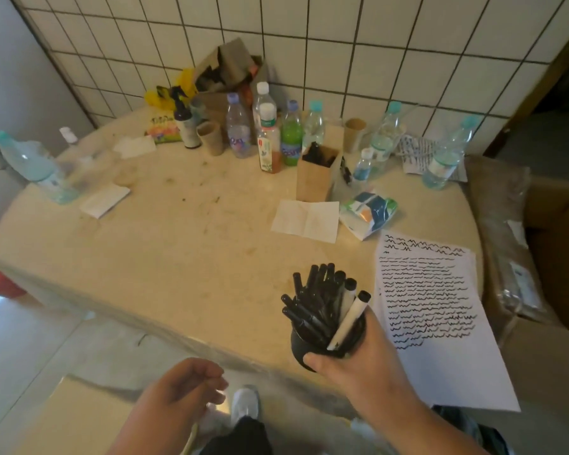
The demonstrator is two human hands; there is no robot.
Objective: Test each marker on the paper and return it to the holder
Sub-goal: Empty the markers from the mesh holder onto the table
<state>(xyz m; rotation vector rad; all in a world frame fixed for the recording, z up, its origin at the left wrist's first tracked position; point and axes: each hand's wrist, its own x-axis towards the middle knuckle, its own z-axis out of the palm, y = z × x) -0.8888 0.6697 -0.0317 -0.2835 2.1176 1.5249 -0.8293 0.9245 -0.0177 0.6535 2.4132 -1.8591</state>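
Gripping the marker holder (312,348), right hand (352,353) hovers; left hand (181,385) fingers loosely curled, empty.

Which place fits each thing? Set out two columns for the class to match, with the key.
Things:
1. black holder
2. scribbled paper
3. brown box
4. green bottle

Places:
A. among the bottles at the back
B. gripped in the right hand
C. flat by the table's right edge
D. in front of the bottles, markers inside

Pairs: 1-B, 2-C, 3-D, 4-A
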